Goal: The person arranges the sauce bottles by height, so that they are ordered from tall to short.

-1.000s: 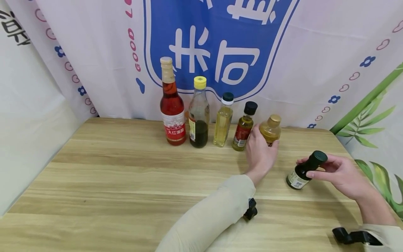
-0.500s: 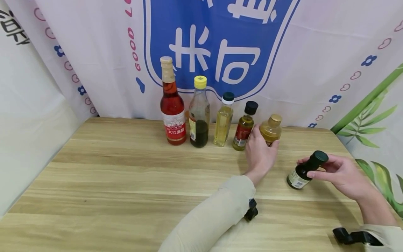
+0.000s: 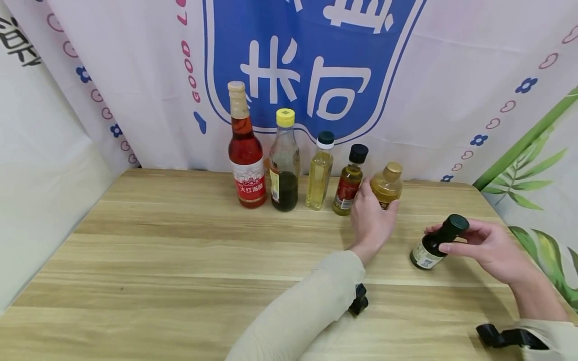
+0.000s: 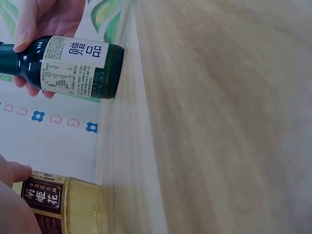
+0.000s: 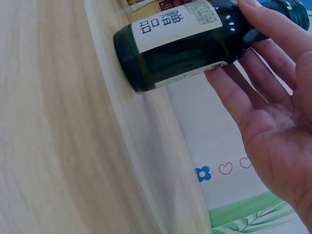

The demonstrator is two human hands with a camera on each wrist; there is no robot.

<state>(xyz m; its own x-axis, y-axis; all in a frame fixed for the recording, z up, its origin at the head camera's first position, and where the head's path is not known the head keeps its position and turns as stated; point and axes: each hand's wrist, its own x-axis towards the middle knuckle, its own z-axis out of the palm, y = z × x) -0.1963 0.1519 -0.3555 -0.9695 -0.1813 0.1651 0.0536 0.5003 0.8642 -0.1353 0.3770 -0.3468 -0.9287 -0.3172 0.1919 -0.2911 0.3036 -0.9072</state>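
Note:
My left hand [image 3: 372, 220] is around a short oil bottle [image 3: 387, 188] with a gold cap, which stands at the right end of a row. In the left wrist view its dark label [image 4: 43, 197] shows between thumb and fingers. My right hand [image 3: 496, 250] holds a small dark green bottle [image 3: 426, 255] by its upper part, thumb on the near side and fingers behind. That bottle leans slightly, with a white label [image 5: 170, 24] facing the right wrist camera. Its base is at or close to the tabletop; I cannot tell whether it touches.
Left of the gold-capped bottle stand a red-labelled oil bottle [image 3: 347, 188], a pale oil bottle [image 3: 319, 180], a yellow-capped bottle [image 3: 284, 185] of dark liquid and a tall red vinegar bottle [image 3: 247, 170]. A printed cloth [image 3: 429, 110] hangs behind the wooden table [image 3: 158, 260].

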